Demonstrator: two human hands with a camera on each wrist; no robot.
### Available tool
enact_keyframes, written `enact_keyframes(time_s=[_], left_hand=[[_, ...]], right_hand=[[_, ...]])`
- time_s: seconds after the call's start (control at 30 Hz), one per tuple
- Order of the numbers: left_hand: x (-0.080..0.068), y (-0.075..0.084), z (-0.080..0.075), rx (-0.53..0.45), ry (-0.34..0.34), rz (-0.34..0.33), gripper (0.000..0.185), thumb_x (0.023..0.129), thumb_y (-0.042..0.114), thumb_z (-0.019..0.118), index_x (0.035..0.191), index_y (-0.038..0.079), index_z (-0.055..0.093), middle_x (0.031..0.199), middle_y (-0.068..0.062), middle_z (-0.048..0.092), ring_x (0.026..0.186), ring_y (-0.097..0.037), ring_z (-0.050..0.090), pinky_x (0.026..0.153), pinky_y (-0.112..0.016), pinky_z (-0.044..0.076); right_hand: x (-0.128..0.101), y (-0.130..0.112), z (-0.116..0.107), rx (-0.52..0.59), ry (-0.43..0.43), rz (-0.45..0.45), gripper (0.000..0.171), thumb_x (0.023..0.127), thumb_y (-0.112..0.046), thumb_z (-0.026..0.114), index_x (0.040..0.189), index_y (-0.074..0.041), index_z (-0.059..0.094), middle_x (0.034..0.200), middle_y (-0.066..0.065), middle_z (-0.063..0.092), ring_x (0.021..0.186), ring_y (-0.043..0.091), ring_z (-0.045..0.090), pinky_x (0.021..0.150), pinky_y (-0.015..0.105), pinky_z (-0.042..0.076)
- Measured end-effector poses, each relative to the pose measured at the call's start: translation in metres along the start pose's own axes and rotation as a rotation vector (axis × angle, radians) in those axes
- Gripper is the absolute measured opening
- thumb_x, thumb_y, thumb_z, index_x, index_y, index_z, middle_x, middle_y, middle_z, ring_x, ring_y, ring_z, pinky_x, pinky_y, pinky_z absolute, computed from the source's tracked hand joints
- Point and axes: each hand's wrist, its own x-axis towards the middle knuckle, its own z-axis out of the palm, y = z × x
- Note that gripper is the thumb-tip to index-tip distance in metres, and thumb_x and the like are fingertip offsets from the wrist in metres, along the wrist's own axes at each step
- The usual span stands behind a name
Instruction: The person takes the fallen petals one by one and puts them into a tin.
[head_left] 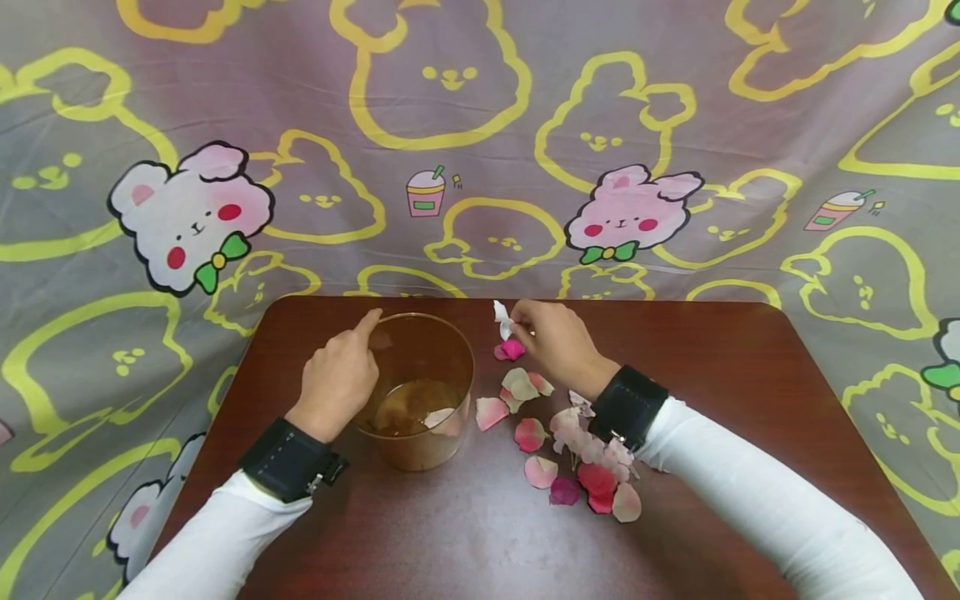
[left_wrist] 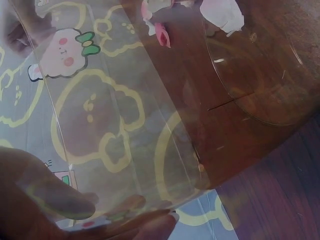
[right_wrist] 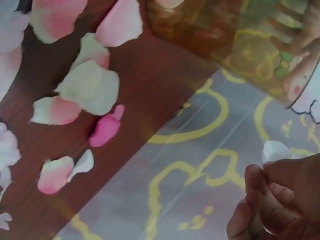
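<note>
A clear plastic cup stands on the dark brown table, with a few petals at its bottom. My left hand grips the cup's left rim, fingers curled round the wall. My right hand pinches a white petal just right of the cup, above a bright pink petal. In the right wrist view the white petal shows at my fingertips. Several pink and white petals lie scattered on the table under my right wrist.
A grey cloth printed with yellow bear outlines and pink bears hangs behind the table and around its sides. Loose petals lie between the cup and the table's far edge.
</note>
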Motion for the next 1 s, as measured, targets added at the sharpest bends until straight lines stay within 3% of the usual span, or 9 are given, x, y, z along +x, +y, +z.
enact_keyframes(time_s=[0.47,0.67,1.0], left_hand=[[0.000,0.000,0.001,-0.002,0.013,0.005,0.054,0.094,0.003,0.050,0.147,0.012,0.049,0.078,-0.020,0.062,0.053,-0.033,0.056,0.043,-0.041,0.039],[0.000,0.000,0.000,0.004,0.012,0.006,0.054,0.095,0.003,0.049,0.148,0.012,0.048,0.076,-0.020,0.060,0.050,-0.031,0.053,0.042,-0.039,0.036],[-0.001,0.000,-0.001,-0.002,-0.002,-0.003,0.055,0.095,0.003,0.048,0.149,0.011,0.047,0.073,-0.017,0.057,0.049,-0.027,0.049,0.042,-0.036,0.034]], right_hand=[[-0.003,-0.029,-0.004,0.046,-0.004,-0.093,0.007,0.095,-0.016,0.070,0.094,-0.009,0.072,0.074,0.000,0.070,0.066,0.010,0.061,0.062,0.027,0.045],[-0.006,-0.046,0.001,0.005,-0.041,-0.149,0.008,0.094,-0.017,0.071,0.097,-0.009,0.072,0.083,0.002,0.072,0.074,0.016,0.063,0.066,0.030,0.049],[-0.010,-0.061,0.013,-0.024,-0.073,-0.188,0.006,0.093,-0.018,0.073,0.095,-0.012,0.074,0.082,-0.002,0.071,0.072,0.011,0.057,0.064,0.024,0.046]])
